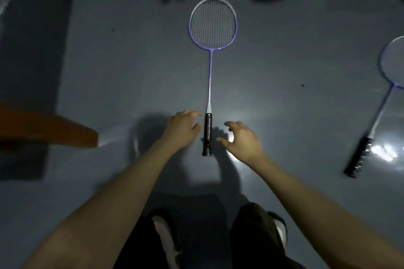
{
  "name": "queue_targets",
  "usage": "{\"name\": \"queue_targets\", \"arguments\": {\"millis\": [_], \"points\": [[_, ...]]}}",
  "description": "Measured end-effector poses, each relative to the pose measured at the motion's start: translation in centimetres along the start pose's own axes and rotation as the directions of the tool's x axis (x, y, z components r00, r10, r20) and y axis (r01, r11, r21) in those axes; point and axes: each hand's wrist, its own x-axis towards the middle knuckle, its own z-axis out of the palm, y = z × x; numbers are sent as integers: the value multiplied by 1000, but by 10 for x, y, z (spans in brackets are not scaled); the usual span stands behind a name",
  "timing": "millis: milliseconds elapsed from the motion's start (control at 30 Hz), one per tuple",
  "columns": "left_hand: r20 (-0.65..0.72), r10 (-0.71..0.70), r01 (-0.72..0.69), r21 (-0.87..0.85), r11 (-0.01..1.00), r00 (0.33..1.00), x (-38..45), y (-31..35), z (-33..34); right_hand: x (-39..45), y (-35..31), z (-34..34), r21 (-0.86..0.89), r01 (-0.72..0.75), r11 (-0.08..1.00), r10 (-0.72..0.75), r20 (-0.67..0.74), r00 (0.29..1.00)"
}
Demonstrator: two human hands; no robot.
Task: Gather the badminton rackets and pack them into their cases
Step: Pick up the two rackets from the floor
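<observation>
From the head camera, looking down at a dim grey floor [109,72], a purple-framed racket [211,67] lies flat and straight ahead of the person, its strung head far from them and its black handle [207,134] pointing back toward their feet. Both bare arms reach forward over the floor.

The left hand [182,130] hovers just to the left of the handle, its fingers [192,113] loosely spread and slightly bent, holding nothing. The fingertips come close to the top of the handle, where the white part of the shaft begins; whether they touch it is hard to tell. The right hand [242,140] sits just to the right of the handle, fingers relaxed and fanned apart, also holding nothing, with a small gap between thumb and handle. The handle lies between the two hands.

A second racket [380,107] lies well apart at the right edge, tilted, its head partly cut off by the frame and its black grip angled down and left, near a bright glare on the floor.

An orange wooden piece [54,129] juts in from the left. At the bottom, dark trousers [251,231] and light shoes [279,231] show beneath the arms.
</observation>
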Motion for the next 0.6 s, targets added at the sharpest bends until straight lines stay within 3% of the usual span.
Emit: {"name": "queue_targets", "arguments": {"millis": [100,267,367,433,533,600], "points": [[-80,10,-14,-46,999,997,46,-29,51,51,22,55,-28,72,997,-74,-63,995],[-208,48,-67,-82,994,977,100,-53,104,100,29,114,4,81,997,-77,-248,966],[-255,66,-89,-80,993,965,115,-58,111,109,25,130,103,81,991,-47,-299,953],[-213,80,-101,-88,991,974,120,-55,108,106,23,129,254,69,965,13,-309,951],[-94,54,-83,-333,939,994,123,-43,98,93,24,108,566,101,818,116,-335,935],[-64,21,-52,-538,841,998,122,-23,95,83,30,93,617,154,772,123,-383,916]]}}
